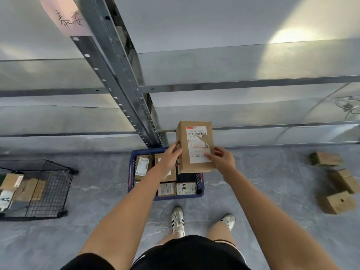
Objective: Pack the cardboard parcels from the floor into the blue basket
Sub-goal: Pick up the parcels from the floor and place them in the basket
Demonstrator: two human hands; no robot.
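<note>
Nearest you, your white shoes stand on the grey marbled floor, just short of the near rim of the blue basket.

Both your hands are grasping one cardboard parcel, held above the far right part of the basket. Your left hand curls round its left edge. Your right hand holds the lower right corner, thumb on the white label. The parcel stands on end, label towards you, and its lower edge hangs over the basket's right side.

Below your left hand the basket is already packed with labelled parcels lying flat. Under the held parcel a dark gap shows beside the right wall, behind two small boxes at the near rim.

Well out to the right of your right hand, three loose parcels lie on the floor, with open floor between them and the basket. Well left of your left hand sits a black wire crate holding more cardboard.

Beyond your hands, the basket's far rim sits close to the foot of a metal shelf upright. Grey shelf rails run left and right from it. A pink handwritten tag is stuck at the top of the upright.
</note>
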